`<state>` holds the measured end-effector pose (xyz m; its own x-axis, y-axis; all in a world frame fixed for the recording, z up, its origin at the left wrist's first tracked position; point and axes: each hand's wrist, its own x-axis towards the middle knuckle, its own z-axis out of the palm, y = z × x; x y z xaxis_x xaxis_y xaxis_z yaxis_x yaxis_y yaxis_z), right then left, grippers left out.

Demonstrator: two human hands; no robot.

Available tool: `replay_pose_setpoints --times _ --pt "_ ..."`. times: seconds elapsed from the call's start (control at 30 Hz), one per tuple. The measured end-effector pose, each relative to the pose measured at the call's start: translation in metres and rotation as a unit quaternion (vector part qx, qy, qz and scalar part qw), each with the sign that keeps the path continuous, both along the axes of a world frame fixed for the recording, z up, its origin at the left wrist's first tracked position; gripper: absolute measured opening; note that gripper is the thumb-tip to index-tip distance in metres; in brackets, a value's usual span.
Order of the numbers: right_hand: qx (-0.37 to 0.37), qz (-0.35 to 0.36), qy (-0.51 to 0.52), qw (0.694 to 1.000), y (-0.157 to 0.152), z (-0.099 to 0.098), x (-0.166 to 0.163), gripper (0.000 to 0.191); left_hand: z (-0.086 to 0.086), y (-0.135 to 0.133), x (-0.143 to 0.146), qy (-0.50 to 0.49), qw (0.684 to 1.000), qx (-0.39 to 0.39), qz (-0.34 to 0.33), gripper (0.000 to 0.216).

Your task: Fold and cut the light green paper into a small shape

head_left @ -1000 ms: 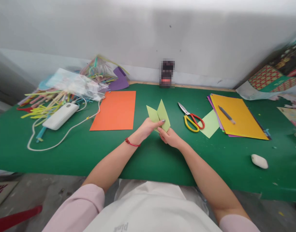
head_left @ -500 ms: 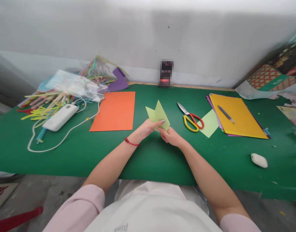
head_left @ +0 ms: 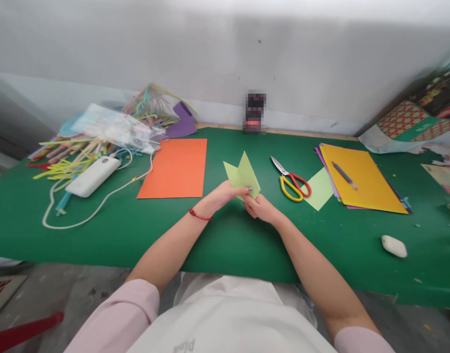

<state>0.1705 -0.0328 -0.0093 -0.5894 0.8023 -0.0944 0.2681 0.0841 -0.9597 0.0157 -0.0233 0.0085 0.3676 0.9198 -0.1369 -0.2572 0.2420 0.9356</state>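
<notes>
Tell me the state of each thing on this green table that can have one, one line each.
folded green paper, creased, two points up, held upright
left hand, shut on the folded green paper
right hand, shut on the folded green paper
scissors, blades closed, lying flat
pencil, lying on the yellow stack
orange sheet, flat, unfolded

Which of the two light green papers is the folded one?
The green paper pinched between the left hand and right hand, its two points sticking up. The green square beside the scissors lies flat.
</notes>
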Motion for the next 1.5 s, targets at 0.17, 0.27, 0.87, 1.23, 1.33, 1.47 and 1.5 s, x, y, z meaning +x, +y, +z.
replay_pose_setpoints --times 0.17,0.27,0.87,1.23,1.33,1.47,1.5 --pt "-0.009 0.000 -0.017 1.000 0.000 0.000 0.000 0.060 -0.001 0.001 0.000 -0.015 1.000 -0.014 -0.014 0.047" --pt "-0.006 0.004 -0.032 0.999 -0.002 0.004 -0.001 0.059 -0.003 0.001 -0.001 -0.022 0.999 -0.022 -0.027 0.048" --pt "0.022 0.025 -0.050 0.998 -0.009 0.013 -0.004 0.058 0.003 -0.001 -0.002 -0.018 0.999 -0.042 -0.019 0.052" --pt "-0.003 -0.006 -0.049 0.999 -0.005 0.015 -0.002 0.064 0.000 0.000 0.006 0.029 0.998 -0.020 0.061 0.050" --pt "-0.003 -0.034 -0.058 0.998 -0.003 0.015 0.000 0.067 0.000 0.000 0.007 0.037 0.997 -0.012 0.070 0.044" --pt "0.008 -0.073 -0.054 0.996 0.001 0.010 0.004 0.071 -0.001 0.000 0.005 0.049 0.997 -0.007 0.064 0.041" --pt "0.010 -0.083 -0.051 0.995 0.003 0.009 0.005 0.071 -0.002 0.000 0.004 0.051 0.997 -0.010 0.057 0.041"
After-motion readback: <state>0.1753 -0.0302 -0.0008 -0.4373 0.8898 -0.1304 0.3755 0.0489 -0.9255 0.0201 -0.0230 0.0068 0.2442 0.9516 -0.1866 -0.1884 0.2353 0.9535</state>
